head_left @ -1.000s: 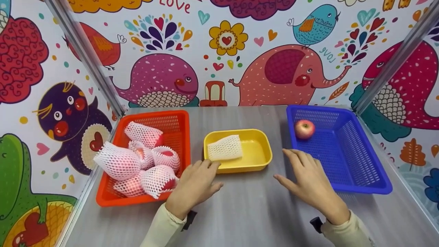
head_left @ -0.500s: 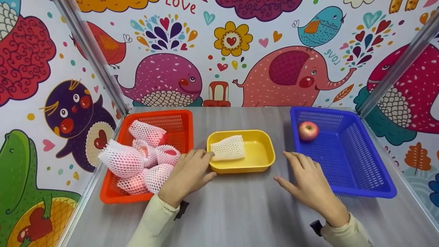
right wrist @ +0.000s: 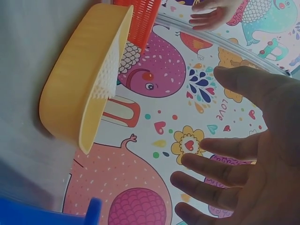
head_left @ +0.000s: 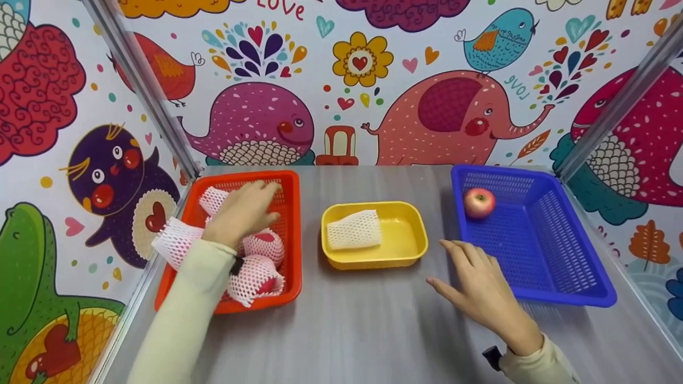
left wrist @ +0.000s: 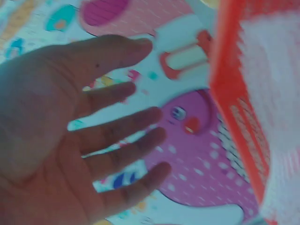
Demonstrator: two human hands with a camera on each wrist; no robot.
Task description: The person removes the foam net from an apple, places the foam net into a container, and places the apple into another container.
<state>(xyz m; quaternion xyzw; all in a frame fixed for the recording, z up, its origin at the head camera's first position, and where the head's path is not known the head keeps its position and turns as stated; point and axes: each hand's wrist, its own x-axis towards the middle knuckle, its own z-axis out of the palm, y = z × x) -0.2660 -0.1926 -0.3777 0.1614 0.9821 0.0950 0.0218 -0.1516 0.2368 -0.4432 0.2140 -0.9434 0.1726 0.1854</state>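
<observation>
Over the red basket (head_left: 296, 240) reaches my left hand (head_left: 243, 213), its fingers spread with nothing between them in the left wrist view. Several apples wrapped in pinkish foam nets (head_left: 253, 277) lie in that basket, some hidden under the hand and sleeve. My right hand (head_left: 477, 280) hovers near the left edge of the blue basket (head_left: 533, 240), its fingers apart and holding nothing. One bare apple (head_left: 478, 203) sits in the blue basket's back left corner. Between the baskets, a yellow tray (head_left: 403, 234) holds a flat white foam net (head_left: 355, 230) on its left side.
Grey tabletop (head_left: 363, 320) runs under all three containers. Behind and at both sides stand walls with cartoon animal prints, joined by metal posts (head_left: 144, 85) at the corners. A dark wrist camera (head_left: 492, 357) is strapped below the right hand.
My left hand has moved from beside the yellow tray's left edge, leftward and away from me, over the red basket. The right hand stays nearly still.
</observation>
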